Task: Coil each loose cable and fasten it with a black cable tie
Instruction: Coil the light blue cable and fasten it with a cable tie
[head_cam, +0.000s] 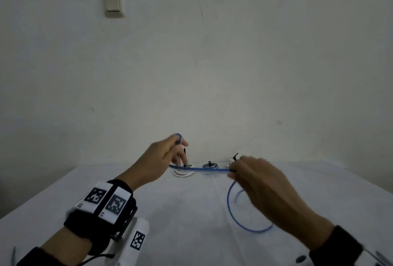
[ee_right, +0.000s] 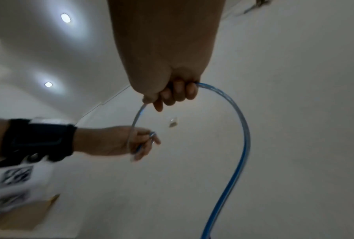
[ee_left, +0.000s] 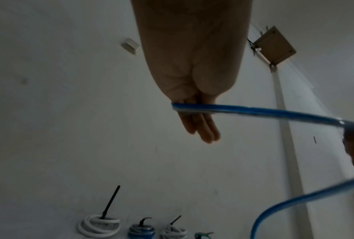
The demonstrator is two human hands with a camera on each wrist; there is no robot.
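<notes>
A blue cable (head_cam: 202,169) stretches taut between my two hands above the white table (head_cam: 180,212). My left hand (head_cam: 180,151) has the cable wound round its straight fingers (ee_left: 202,129), and the thumb pins a turn at the top. My right hand (head_cam: 251,172) grips the cable (ee_right: 244,129) in curled fingers (ee_right: 176,93). From that hand the free length (head_cam: 234,212) hangs in a loop down to the table. The right wrist view shows my left hand (ee_right: 145,142) with the cable wrapped on it.
Tied coils sit in a row by the wall: a white coil (head_cam: 184,173), a blue coil (head_cam: 209,166) and another white coil (head_cam: 230,162), each with a black tie sticking up. A light switch (head_cam: 113,6) is on the wall.
</notes>
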